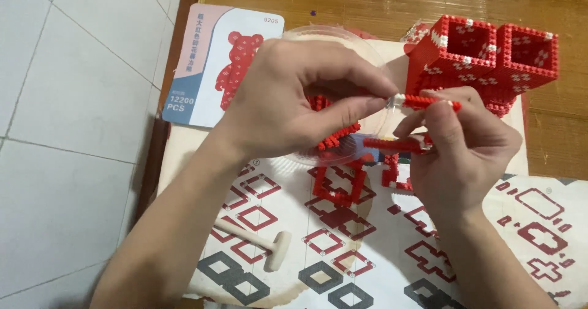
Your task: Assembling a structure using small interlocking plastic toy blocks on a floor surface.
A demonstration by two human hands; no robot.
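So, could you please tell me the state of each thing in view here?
Left hand: fingers pinched on one end of the red brick strip.
Right hand: fingers gripping the strip's other end.
Red brick strip: held level between both hands.
Red block boxes: assembled, open-topped, upright.
Clear plastic dish: holds loose red bricks.
Small mallet: lying flat, untouched.
Instruction sheet: spread flat.

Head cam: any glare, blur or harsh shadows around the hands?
Head view: even, soft light; only faint shadows under the left hand and right hand. Mild glare on the clear plastic dish and the wooden surface. Hands and the red brick strip are reasonably sharp, no obvious motion blur.
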